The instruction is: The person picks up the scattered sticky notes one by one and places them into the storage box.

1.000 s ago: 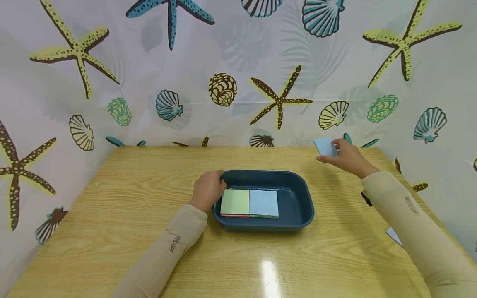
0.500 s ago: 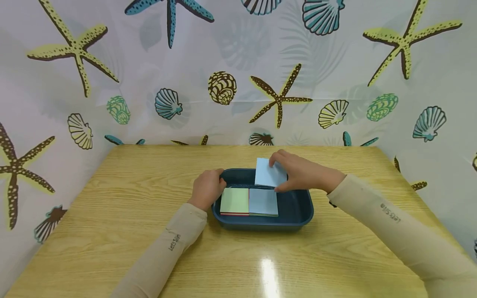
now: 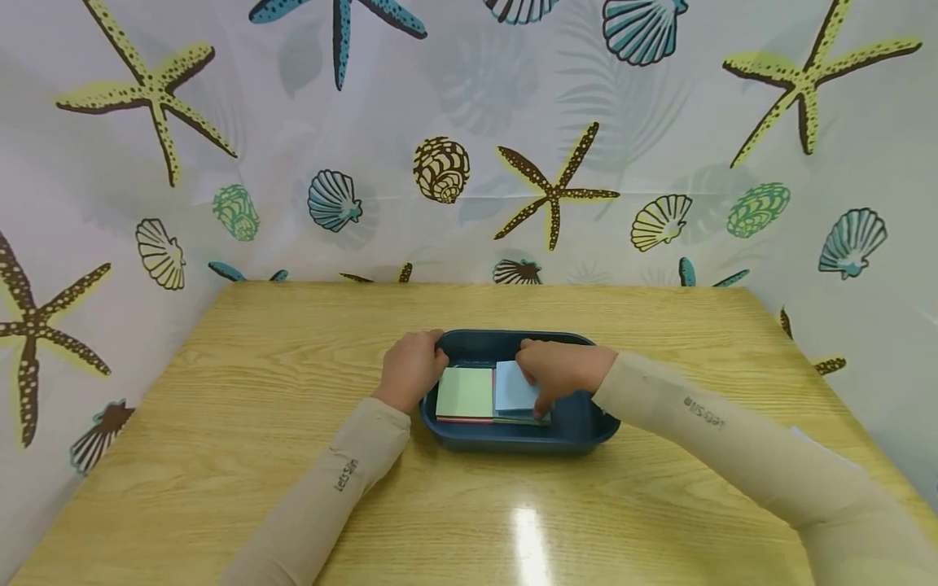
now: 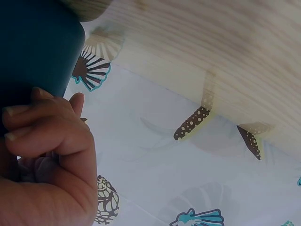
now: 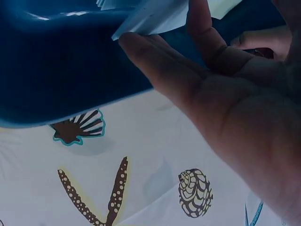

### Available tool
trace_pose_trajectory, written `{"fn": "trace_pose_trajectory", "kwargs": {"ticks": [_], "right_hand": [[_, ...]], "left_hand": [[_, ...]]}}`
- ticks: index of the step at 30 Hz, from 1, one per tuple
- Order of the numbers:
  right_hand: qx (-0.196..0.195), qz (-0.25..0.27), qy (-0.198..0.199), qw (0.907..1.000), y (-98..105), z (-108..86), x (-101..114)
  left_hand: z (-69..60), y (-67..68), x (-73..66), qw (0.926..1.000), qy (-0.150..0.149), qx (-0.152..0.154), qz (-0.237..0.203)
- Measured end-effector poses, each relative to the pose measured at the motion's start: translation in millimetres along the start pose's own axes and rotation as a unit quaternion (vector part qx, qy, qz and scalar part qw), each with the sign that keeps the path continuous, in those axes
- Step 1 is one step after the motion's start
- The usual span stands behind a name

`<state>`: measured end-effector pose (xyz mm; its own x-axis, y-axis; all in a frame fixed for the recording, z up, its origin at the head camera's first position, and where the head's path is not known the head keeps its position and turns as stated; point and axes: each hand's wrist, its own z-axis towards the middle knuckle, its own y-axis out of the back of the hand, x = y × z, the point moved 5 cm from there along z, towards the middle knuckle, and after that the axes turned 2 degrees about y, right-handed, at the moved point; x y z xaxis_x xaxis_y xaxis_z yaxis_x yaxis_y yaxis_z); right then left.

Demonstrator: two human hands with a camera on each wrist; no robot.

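Note:
A dark blue plastic tub (image 3: 513, 445) rests on the wooden table. My left hand (image 3: 409, 373) grips its upper left rim; the curled fingers (image 4: 47, 136) also show against the tub wall in the left wrist view. A pale green stack of square paper (image 3: 465, 394) lies inside at the left. Beside it, my right hand (image 3: 560, 370) reaches into the tub and pinches a light blue stack of square paper (image 3: 511, 389) between thumb and fingers. That stack sits slightly tilted over another paper stack (image 3: 522, 421), which it mostly covers. In the right wrist view the light blue paper (image 5: 157, 16) is at the fingertips.
A pale sheet or stack (image 3: 828, 449) on the right side of the table is partly hidden by the right sleeve (image 3: 733, 435). Behind the table (image 3: 308, 325) hangs a white cloth (image 3: 396, 236) printed with starfish and shells.
My right hand has carried the light blue paper stack from the far right, leftward and down into the tub. My left hand stays on the rim.

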<state>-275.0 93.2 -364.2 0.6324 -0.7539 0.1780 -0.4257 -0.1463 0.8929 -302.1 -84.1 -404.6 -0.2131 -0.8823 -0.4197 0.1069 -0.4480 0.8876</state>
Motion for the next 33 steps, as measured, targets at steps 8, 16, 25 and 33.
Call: {"fn": "trace_pose_trajectory", "kwargs": {"ticks": [8,16,25,33], "right_hand": [[0.023,-0.007,-0.018,0.9995,-7.1,8.1,1.2],[0.033,-0.013,-0.037,0.9987,-13.4,14.5,0.4],[0.044,-0.005,-0.051,0.9977,-19.7,20.6,-0.2],[0.039,-0.003,-0.046,0.9982,-21.4,21.7,1.8]], "left_hand": [[-1.2,1.9,-2.1,1.0,0.002,0.006,0.001],[-1.5,2.3,-1.8,1.0,0.0,0.006,0.003],[-1.3,2.0,-1.8,0.9999,0.007,0.011,0.003],[-0.9,1.4,-1.2,0.9999,0.006,0.011,-0.002]]}}
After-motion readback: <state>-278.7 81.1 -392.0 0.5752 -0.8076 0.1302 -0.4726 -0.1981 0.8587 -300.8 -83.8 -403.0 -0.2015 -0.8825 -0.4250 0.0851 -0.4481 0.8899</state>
